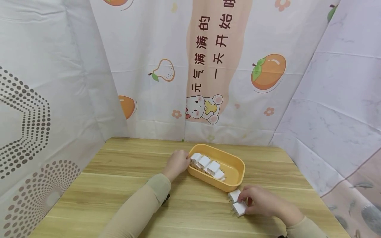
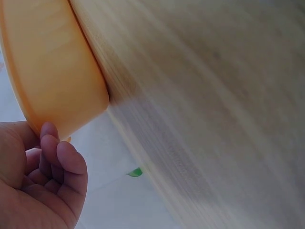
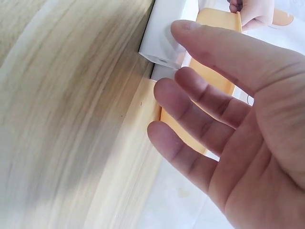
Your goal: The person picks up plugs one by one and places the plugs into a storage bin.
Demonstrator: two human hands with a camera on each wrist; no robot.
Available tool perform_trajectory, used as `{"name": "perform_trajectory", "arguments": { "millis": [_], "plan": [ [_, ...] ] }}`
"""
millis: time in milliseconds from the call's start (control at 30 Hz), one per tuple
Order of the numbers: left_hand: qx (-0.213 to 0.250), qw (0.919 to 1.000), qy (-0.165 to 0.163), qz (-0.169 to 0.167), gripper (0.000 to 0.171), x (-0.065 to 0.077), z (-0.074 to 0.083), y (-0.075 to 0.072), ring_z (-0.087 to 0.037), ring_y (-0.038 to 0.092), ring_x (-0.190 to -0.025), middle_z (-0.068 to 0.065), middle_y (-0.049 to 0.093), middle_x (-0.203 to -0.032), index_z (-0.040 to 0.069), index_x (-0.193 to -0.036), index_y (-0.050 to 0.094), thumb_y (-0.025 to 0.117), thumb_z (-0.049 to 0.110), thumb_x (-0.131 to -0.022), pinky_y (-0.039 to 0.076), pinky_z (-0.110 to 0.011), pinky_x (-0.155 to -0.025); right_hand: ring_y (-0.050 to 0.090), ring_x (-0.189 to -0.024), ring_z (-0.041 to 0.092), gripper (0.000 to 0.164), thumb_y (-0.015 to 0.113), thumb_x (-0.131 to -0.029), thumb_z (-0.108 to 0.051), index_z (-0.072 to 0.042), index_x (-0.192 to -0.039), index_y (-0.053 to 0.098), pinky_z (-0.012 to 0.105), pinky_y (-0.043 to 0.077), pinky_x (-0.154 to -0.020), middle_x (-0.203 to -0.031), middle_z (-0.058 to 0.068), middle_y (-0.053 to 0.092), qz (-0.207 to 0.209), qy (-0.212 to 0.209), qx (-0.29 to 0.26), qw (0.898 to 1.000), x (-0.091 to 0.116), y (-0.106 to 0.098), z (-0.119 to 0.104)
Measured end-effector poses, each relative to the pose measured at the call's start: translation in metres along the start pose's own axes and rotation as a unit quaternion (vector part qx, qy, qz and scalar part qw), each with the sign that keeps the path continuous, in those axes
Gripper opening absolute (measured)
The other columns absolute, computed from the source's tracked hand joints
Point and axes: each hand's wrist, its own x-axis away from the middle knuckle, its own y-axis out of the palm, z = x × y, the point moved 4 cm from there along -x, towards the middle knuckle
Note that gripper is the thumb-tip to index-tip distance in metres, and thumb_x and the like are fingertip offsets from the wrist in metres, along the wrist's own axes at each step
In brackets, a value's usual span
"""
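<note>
A yellow-orange plastic bin (image 1: pixel 235 165) stands on the table, and several white charger plugs (image 1: pixel 213 168) lie in its left part. My left hand (image 1: pixel 177 162) pinches the bin's rim at its left end; the left wrist view shows thumb and fingertips meeting at that rim. Two more charger plugs sit side by side on the table by the bin's near right corner, prongs facing left. On the nearer charger plug (image 1: pixel 239 209) my right hand (image 1: pixel 262 201) has its thumb and index finger, pinching it. In the right wrist view the other fingers are loosely bent, and the index finger is hidden.
The wood-grain table (image 1: pixel 119 185) reaches back to a printed curtain (image 1: pixel 166 99). Further curtains hang along the left and right sides. The bin's near right corner lies close to the farther loose charger plug (image 1: pixel 234 195).
</note>
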Motion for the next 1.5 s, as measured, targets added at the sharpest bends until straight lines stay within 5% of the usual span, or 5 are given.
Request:
{"name": "perform_trajectory", "arguments": {
  "millis": [400,1500],
  "plan": [
    [-0.008,1.0000,0.002,0.004,0.040,-0.0014,0.0023,-0.0014,-0.009,0.039,-0.047,0.003,0.042,-0.053,0.014,-0.058,0.044,0.061,0.004,-0.092,0.034,-0.024,-0.045,0.057,-0.078,0.003,0.031,0.085,-0.071,-0.005,-0.019,-0.095,0.072,0.024,0.050,-0.065,-0.090,-0.013,0.057,0.014,-0.032,-0.004,0.999,0.0062,-0.0010,0.0041],
    [-0.015,0.9999,0.002,0.000,0.043,-0.0005,0.0003,0.0007,-0.009,0.040,-0.047,0.003,0.043,-0.053,0.015,-0.057,0.043,0.061,0.006,-0.095,0.035,-0.023,-0.045,0.053,-0.075,0.000,0.036,0.086,-0.067,-0.009,-0.015,-0.102,0.076,0.023,0.048,-0.064,-0.086,-0.018,0.055,0.002,0.006,0.020,1.000,0.0057,0.0068,0.0069]
  ]
}}
